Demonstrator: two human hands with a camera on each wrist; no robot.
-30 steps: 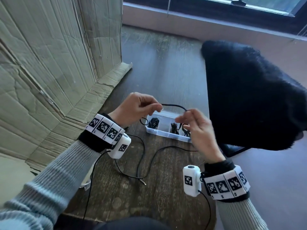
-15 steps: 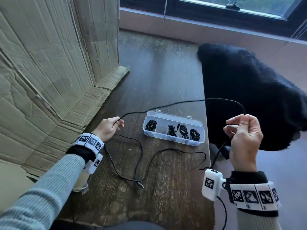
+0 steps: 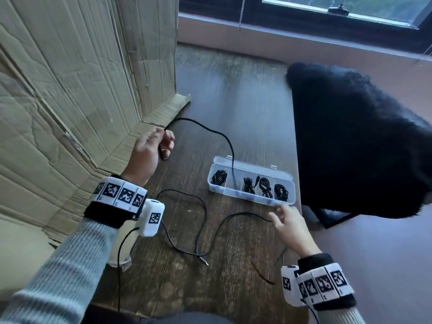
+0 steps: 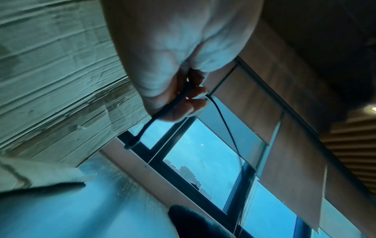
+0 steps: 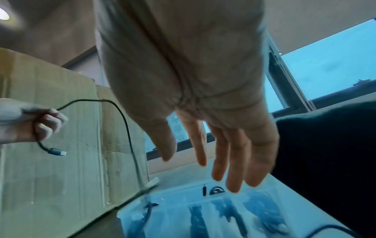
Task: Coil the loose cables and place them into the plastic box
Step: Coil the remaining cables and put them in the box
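Observation:
My left hand [image 3: 161, 143] is raised near the cardboard and grips a black cable [image 3: 217, 134] close to its plug end [image 5: 58, 151]; the cable [image 4: 173, 103] runs through the curled fingers. From there it arcs over and down into the clear plastic box [image 3: 284, 175], which holds several coiled black cables in its compartments. My right hand [image 3: 284, 218] hovers low at the box's near edge with fingers [image 5: 219, 154] spread and straight, holding nothing. The cable's slack [image 3: 187, 230] loops over the dark wooden table in front of the box.
A large creased cardboard sheet [image 3: 70, 101] stands along the left. A chair draped in black fur [image 3: 362, 136] sits close on the right of the table. A window sill and wall run across the back. A cable tip [image 3: 204, 261] lies near the front.
My right hand let go of the cable and dropped to the box's near edge. My left hand rose and moved toward the cardboard, still holding the cable, which now drapes into the box.

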